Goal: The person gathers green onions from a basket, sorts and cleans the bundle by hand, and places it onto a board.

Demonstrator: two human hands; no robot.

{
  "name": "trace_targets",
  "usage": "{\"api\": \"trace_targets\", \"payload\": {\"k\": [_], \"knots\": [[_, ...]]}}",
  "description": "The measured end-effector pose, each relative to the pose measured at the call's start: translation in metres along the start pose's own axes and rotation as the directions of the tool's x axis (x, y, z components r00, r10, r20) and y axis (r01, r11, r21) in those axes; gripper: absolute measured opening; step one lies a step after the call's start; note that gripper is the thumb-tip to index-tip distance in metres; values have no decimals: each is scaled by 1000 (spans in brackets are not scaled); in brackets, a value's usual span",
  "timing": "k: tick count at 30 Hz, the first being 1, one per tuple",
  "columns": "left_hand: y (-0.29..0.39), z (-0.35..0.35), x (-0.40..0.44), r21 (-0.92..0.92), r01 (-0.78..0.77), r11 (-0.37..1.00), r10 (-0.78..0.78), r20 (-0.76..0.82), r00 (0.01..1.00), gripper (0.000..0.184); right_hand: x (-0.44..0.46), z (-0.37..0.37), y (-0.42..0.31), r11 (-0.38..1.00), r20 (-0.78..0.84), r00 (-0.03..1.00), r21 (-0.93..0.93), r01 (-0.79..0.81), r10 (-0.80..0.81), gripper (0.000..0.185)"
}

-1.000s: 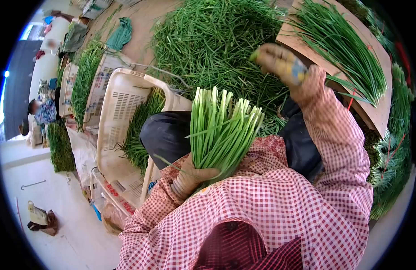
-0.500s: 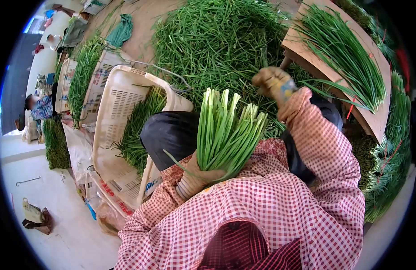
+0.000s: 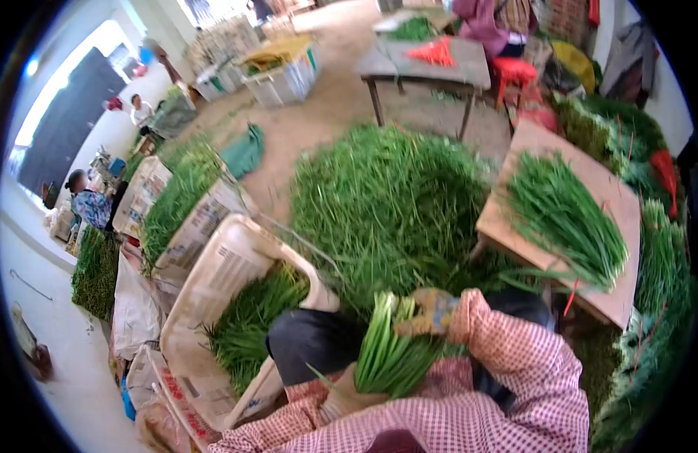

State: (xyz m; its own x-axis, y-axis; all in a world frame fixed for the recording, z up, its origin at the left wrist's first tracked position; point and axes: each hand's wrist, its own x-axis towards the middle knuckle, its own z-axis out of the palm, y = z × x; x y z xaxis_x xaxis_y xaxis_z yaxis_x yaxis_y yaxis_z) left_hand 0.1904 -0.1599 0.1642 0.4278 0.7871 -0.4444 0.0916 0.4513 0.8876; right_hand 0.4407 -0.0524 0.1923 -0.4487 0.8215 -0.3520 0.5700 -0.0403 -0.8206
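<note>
My gloved left hand [image 3: 350, 394] is closed around the lower part of a bunch of green garlic chives [image 3: 390, 359], held upright over my lap with the pale cut ends on top. My right hand [image 3: 432, 311], in a soiled glove, is at the upper right of that bunch, its fingers closed on the stems just below the pale ends. Motion blurs the fingertips somewhat. Just beyond my knees spreads a large loose heap of chive leaves [image 3: 387, 204].
To the left, a white plastic basket [image 3: 184, 317] holds more chives. On the right, a low wooden board [image 3: 508, 215] bears a chive bundle [image 3: 564, 219], with tied bundles [image 3: 655, 309] stacked beyond. A grey table [image 3: 432, 68] stands farther back. Other people sit at far left.
My right hand has come left and inward from over the heap onto the bunch's upper stems. The left hand keeps its hold. The view has tilted up, showing more of the room.
</note>
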Motion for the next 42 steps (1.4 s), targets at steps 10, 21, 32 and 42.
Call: {"api": "trace_targets", "payload": {"k": [10,21,32,42], "knots": [[-37,-20,15,90,40,995,-52,140,989,75,-6,35,26,708,-44,979,697,-112,198,27],[9,-4,-6,-144,160,977,-166,-30,986,83,47,-40,27,342,-421,906,859,382,45,20],[6,-21,-22,-341,182,922,-218,-72,973,77,28,5,122,878,352,818,-329,-347,455,41],[21,-15,-16,-330,185,926,-135,171,976,75,25,88,28,-382,-146,963,923,50,-227,69]]}}
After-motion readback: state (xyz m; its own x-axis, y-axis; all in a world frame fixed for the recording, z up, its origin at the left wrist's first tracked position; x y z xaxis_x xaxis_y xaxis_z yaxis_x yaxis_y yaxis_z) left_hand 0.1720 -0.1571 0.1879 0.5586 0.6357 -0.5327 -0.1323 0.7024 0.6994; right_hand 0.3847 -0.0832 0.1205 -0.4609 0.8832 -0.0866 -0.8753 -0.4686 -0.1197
